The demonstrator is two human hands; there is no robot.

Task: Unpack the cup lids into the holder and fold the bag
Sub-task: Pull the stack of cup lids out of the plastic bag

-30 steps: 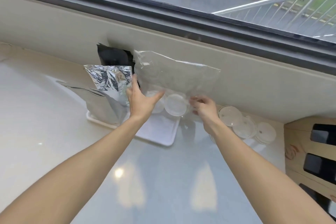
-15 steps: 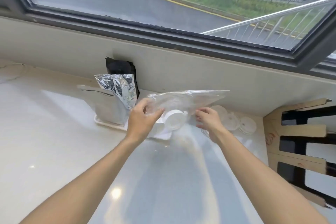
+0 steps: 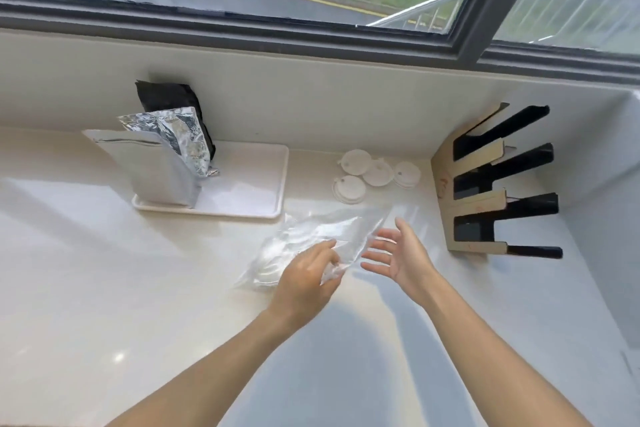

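A person is standing at a pale counter [image 3: 104,288] beneath a window, both bare arms reaching forward. The left hand [image 3: 306,279] is resting on a clear plastic bag [image 3: 311,239] lying near the centre, its fingers curled and pinching the bag's near end. The right hand [image 3: 398,256], just beside it at three o'clock, is hovering palm inward with fingers spread wide, holding nothing. Whether any lids are remaining inside the crinkled bag cannot be told. Four white cup lids [image 3: 375,173] are sitting loose on the counter at one o'clock from the bag. A wooden lid holder [image 3: 485,163] with four dark slots is leaning at three o'clock, and no lids are showing in it. By this view the task is looking early: lids are out but not loaded, and the bag is not yet folded. At ten o'clock, one white tray [image 3: 249,194] is carrying three upright pouches [image 3: 162,166]: white, foil and black.
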